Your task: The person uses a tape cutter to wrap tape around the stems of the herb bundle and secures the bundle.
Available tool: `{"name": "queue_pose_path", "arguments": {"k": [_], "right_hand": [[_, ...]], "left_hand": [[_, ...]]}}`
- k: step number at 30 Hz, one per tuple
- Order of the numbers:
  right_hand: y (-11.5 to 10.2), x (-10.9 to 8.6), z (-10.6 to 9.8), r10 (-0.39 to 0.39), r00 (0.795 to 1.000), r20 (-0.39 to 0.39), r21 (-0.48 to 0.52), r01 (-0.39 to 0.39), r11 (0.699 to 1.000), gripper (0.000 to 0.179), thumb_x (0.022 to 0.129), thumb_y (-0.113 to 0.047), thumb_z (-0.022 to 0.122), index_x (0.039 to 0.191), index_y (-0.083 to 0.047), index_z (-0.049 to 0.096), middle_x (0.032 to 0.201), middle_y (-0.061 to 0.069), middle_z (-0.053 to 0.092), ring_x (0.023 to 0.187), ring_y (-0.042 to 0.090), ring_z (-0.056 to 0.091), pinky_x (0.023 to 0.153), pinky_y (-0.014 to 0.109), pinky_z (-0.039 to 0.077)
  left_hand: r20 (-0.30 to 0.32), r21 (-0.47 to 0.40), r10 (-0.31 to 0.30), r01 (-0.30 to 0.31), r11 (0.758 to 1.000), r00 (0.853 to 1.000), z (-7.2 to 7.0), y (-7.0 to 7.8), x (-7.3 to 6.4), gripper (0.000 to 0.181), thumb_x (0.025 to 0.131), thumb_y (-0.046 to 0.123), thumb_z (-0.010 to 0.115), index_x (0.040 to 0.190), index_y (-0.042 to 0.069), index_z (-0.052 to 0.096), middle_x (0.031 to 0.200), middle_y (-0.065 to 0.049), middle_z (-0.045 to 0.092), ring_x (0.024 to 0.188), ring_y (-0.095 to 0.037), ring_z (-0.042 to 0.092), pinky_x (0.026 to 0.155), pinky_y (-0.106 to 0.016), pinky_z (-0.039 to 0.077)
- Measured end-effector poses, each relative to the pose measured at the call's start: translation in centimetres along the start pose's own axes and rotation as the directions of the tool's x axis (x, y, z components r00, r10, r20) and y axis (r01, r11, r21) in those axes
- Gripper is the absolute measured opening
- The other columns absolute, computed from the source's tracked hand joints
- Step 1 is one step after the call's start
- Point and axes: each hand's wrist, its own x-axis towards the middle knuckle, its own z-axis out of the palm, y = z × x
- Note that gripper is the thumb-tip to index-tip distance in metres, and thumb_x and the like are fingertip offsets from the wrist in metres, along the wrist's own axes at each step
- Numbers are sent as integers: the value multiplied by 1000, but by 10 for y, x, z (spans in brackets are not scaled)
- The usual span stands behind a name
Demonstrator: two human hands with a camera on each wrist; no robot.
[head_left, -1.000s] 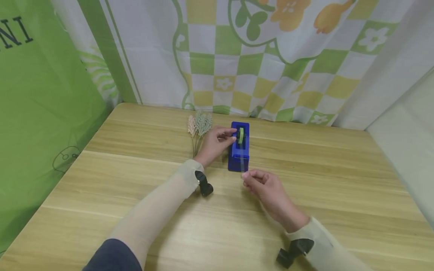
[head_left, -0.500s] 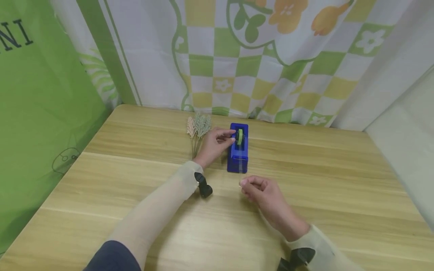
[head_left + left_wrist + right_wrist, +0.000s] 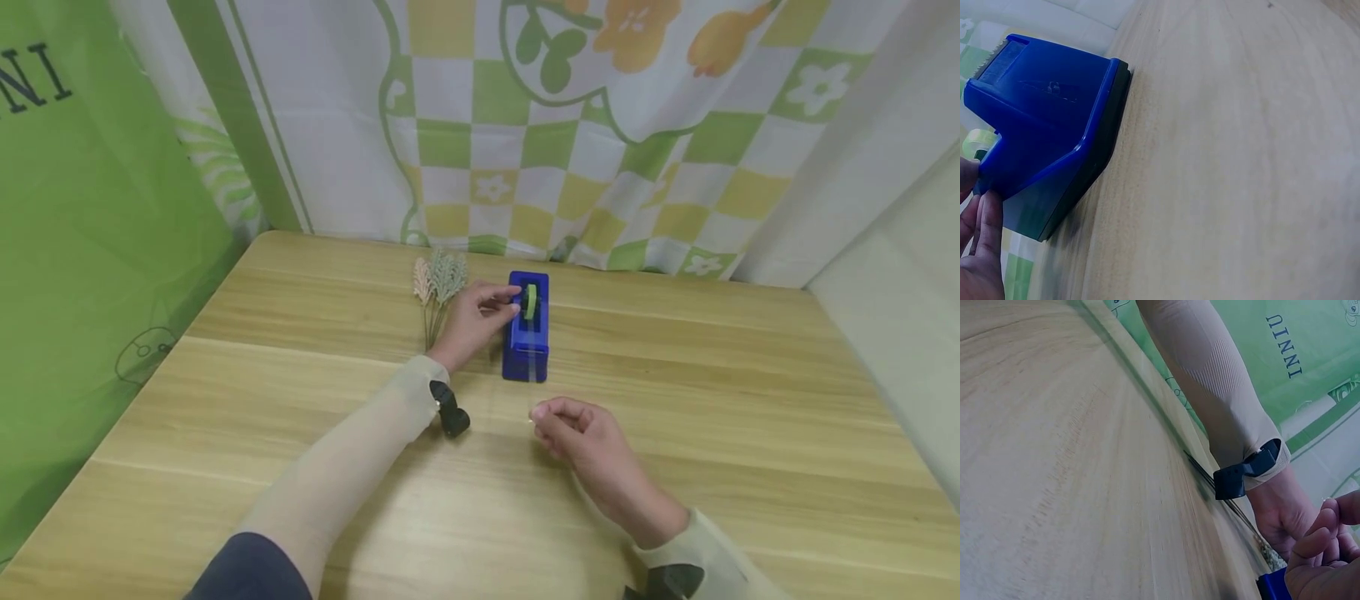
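Observation:
A blue tape dispenser [image 3: 517, 363] stands on the table, its yellow-green tape roll [image 3: 530, 302] in the well and its toothed cutter edge [image 3: 989, 61] visible in the left wrist view. My left hand [image 3: 474, 321] grips the dispenser's left side beside the roll with thumb and fingertips. A strip of clear tape [image 3: 532, 367] hangs over the dispenser's front. In front of it, my right hand [image 3: 588, 442] pinches the tape's end between thumb and index finger. The clear stretch between dispenser and fingers is hardly visible against the wood.
Artificial stems with pink and grey-green heads [image 3: 442, 279] lie left of the dispenser, partly behind the left hand. The wooden table [image 3: 712, 400] reaches back to a patterned curtain [image 3: 525, 142]. A green cloth [image 3: 90, 250] hangs at the left.
My right hand has drawn back toward me from the dispenser's front, the tape end still pinched. My left hand has stayed on the dispenser, which stands where it was.

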Motion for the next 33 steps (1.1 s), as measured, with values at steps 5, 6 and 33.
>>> {"name": "queue_pose_path", "arguments": {"k": [5, 6, 33], "right_hand": [[1, -4, 2, 11, 1000, 6, 23, -11, 1000, 11, 102, -9, 62, 105, 1, 66, 84, -6, 67, 76, 6, 58, 71, 18, 52], [1, -5, 3, 13, 1000, 5, 29, -13, 1000, 11, 102, -9, 63, 105, 2, 66, 83, -5, 68, 76, 6, 58, 71, 18, 52], [5, -22, 3, 22, 1000, -11, 75, -21, 997, 9, 101, -7, 63, 104, 0, 66, 85, -5, 69, 77, 7, 60, 71, 18, 54]], "left_hand": [[-2, -7, -2, 2, 1000, 1000, 0, 0, 0, 32, 100, 16, 72, 131, 10, 73, 122, -12, 67, 112, -24, 67, 102, -34, 58], [-2, -9, -1, 1, 1000, 1000, 0, 0, 0, 32, 100, 16, 72, 131, 10, 73, 122, -12, 67, 112, -24, 67, 102, -34, 58], [1, -1, -14, 14, 1000, 1000, 2, 1, -1, 32, 101, 17, 71, 132, 10, 72, 123, -13, 66, 113, -25, 68, 103, -34, 58]]}}
